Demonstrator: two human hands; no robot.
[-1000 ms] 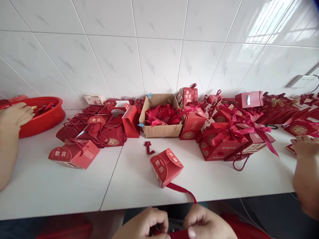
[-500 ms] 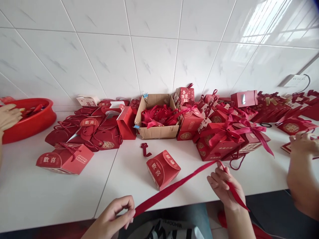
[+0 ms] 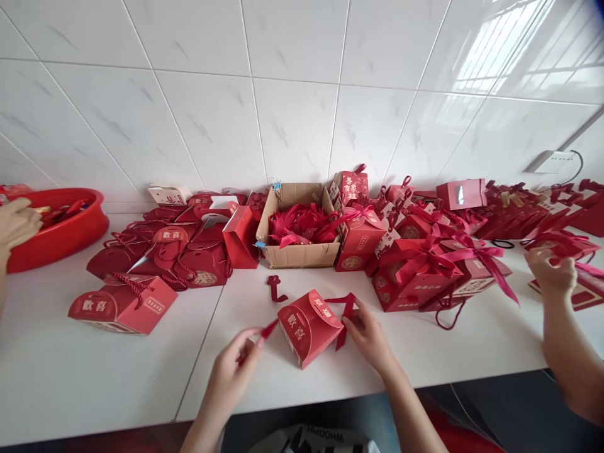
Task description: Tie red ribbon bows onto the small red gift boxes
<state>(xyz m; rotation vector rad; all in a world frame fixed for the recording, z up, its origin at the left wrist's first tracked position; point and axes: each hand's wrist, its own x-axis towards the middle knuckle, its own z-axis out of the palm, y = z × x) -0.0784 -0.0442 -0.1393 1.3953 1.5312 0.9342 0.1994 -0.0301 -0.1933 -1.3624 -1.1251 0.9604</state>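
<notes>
A small red gift box [image 3: 309, 327] with white characters and a curved flap sits near the table's front edge, between my two hands. On its left, my left hand [image 3: 240, 355] pinches one end of a dark red ribbon [image 3: 348, 313]. My right hand [image 3: 362, 327] grips the ribbon at the box's right side, where it bends and hangs down. The ribbon's middle stretch is hidden behind or under the box. Just behind the box lies a small dark red flower-topped piece [image 3: 274, 288].
A cardboard box [image 3: 302, 256] of red ribbons stands by the tiled wall. Red gift boxes crowd both sides, some with bows [image 3: 427, 261]. At far left, another person's hand is over a red basin [image 3: 70, 236]; another person's hand [image 3: 551, 270] works at the right.
The ribbon was stretched diagonally in front of the box; now its ends show at either side. My right hand has moved left and my left hand up, both closer to the box.
</notes>
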